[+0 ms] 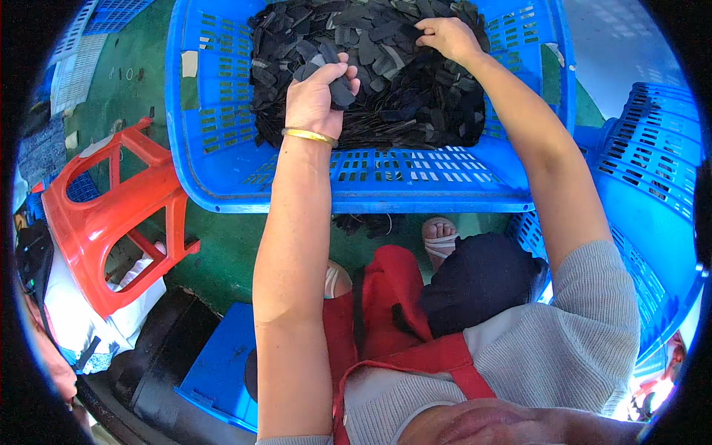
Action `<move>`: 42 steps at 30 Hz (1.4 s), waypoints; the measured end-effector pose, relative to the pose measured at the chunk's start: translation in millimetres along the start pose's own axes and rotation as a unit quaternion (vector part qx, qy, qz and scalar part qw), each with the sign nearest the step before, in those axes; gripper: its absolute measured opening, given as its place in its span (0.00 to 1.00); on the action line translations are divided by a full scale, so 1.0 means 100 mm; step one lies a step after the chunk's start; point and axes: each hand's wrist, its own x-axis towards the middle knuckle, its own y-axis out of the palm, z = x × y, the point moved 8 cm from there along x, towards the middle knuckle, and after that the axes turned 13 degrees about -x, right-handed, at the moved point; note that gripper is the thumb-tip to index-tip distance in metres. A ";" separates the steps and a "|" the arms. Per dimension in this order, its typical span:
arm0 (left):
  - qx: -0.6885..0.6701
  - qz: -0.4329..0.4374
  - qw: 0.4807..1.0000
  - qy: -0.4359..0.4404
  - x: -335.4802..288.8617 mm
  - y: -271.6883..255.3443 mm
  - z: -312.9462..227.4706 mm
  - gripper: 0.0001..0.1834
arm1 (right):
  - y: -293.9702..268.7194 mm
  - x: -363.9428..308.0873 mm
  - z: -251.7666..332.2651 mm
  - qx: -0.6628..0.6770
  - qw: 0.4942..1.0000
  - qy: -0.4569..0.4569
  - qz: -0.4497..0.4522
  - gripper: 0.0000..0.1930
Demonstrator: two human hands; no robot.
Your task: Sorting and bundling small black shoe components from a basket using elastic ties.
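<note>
A large blue plastic basket (371,202) holds a heap of flat, dark grey and black pieces (367,48) with rounded ends, like small cut pads. Over the left part of the heap, my left hand (315,96) is closed round a small stack of these dark flat pieces (340,93), which stick out past the thumb. My right hand (449,38) reaches down to the heap's far right, its thumb and fingertips drawn together at the pieces. Whether a piece sits between those fingertips is too small to make out.
On the left, a red plastic stool (111,215) lies tipped over by white cloth (133,326). More blue baskets (649,170) stand at the right. A blue flat-topped box (222,371) lies at lower left. My feet (439,237) are just below the basket's near rim.
</note>
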 end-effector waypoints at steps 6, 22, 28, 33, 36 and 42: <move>0.004 -0.002 1.000 -0.004 0.01 0.00 0.02 0.14 | 0.03 -0.02 -0.09 -0.013 0.998 -0.045 -0.035 0.16; 0.040 -0.024 0.996 0.076 0.04 -0.11 -0.13 0.11 | -0.35 -0.24 1.59 0.447 0.860 -0.117 0.215 0.10; -0.051 -0.032 0.996 0.062 0.00 -0.04 -0.11 0.12 | -0.38 0.08 0.87 0.453 0.876 0.003 0.165 0.07; -0.039 -0.009 0.994 0.097 -0.02 0.02 -0.12 0.13 | -0.34 -0.03 1.42 0.604 0.771 -0.076 0.187 0.19; -0.112 0.012 0.991 0.078 -0.05 0.06 -0.14 0.15 | -0.47 -0.14 1.76 0.515 0.842 -0.076 0.144 0.09; -0.104 -0.019 0.991 0.082 -0.07 -0.05 -0.15 0.12 | -0.51 0.07 1.32 0.382 0.901 -0.114 0.173 0.12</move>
